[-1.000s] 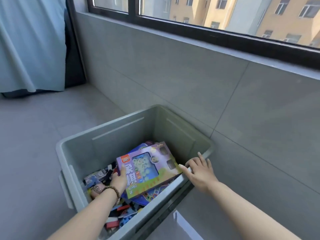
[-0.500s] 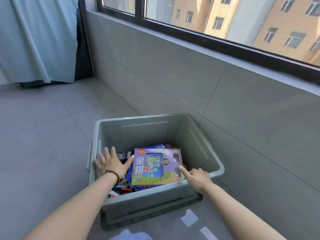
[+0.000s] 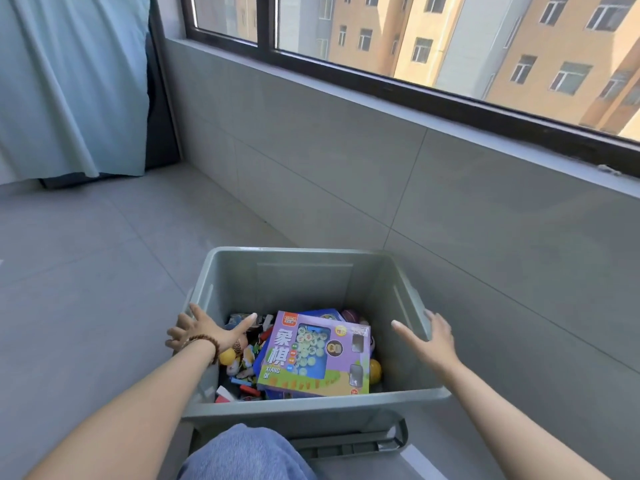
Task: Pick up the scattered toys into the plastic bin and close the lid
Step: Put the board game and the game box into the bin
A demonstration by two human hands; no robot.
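The plastic bin (image 3: 294, 251) sits lidless on the floor (image 3: 86, 271), its right side near the tiled wall (image 3: 450, 220). The left hand (image 3: 204, 332) rests spread on the left rim and the right hand (image 3: 431, 341) on the right rim, fingers relaxed. The toys (image 3: 242, 358) and a purple game box (image 3: 315, 355) lie inside.

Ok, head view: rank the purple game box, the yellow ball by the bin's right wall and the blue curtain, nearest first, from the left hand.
1. Purple game box, middle of the bin, beside the left hand.
2. Yellow ball, right wall.
3. Blue curtain, far back left.
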